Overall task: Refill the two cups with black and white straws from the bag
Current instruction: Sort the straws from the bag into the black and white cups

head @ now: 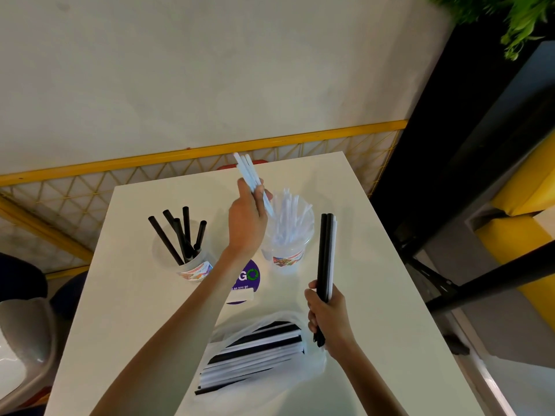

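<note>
Two clear plastic cups stand on a white table [375,265]. The left cup [192,265] holds several black straws. The right cup [285,250] holds several white straws. My left hand [246,223] grips a few white straws [247,171], tilted, with their lower ends above the right cup's rim. My right hand [326,313] holds upright a bundle of black straws [326,253] with a white one at its right side. A clear plastic bag [255,352] with black and white straws lies at the table's near side, just left of my right hand.
A purple round sticker [249,280] lies between the cups. A yellow mesh fence [180,172] runs behind the table. A grey chair [24,340] stands at the left. A black frame [480,283] and yellow seat are at the right.
</note>
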Available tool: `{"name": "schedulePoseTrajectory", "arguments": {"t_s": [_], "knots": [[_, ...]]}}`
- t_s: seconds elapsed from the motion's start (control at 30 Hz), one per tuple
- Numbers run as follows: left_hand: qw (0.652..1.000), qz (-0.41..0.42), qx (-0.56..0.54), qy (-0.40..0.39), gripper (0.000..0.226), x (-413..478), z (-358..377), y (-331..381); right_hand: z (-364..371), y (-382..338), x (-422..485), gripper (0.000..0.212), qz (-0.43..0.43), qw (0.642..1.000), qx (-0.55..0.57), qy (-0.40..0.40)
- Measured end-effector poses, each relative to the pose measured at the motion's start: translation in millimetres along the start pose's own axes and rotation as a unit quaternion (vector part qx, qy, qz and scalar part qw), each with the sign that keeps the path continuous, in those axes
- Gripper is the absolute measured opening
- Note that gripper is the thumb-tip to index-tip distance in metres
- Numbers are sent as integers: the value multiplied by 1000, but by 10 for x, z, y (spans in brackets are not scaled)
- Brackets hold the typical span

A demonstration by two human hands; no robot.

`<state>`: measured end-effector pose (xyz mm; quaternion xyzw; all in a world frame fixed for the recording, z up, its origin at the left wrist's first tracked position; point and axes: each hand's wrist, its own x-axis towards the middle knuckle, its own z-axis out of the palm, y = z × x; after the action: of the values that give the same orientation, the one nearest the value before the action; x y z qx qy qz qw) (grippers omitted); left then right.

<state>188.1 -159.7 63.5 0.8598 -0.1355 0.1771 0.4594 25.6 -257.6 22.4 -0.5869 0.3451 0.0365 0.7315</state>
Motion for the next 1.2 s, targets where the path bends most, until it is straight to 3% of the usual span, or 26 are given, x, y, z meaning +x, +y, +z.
{"name": "schedulePoseTrajectory", "arguments": {"t_s": [0.27,0.63,0.8,0.9,1.0,1.1,1.2], "knots": [[983,-32,95,-150,25,-165,236,-274,16,-8,16,12,4,1000,-9,-6],[998,33,21,-39,32,-77,157,25,46,-7,7,11,-6,1000,-10,-14],[978,50,113,-171,54,-189,249,-81,33,7,10,12,-9,1000,-11,-12],[943,83,225,-229,85,-202,295,-177,34,8,5,12,-15,1000,-16,-19],[924,100,270,-253,106,-143,315,-201,38,-2,2,11,-20,999,-21,-30],[911,101,293,-273,113,-103,281,-206,48,-19,-12,10,-20,999,-11,-49],[923,89,269,-261,107,-139,185,-212,55,-45,-44,6,-17,996,8,-83]]}}
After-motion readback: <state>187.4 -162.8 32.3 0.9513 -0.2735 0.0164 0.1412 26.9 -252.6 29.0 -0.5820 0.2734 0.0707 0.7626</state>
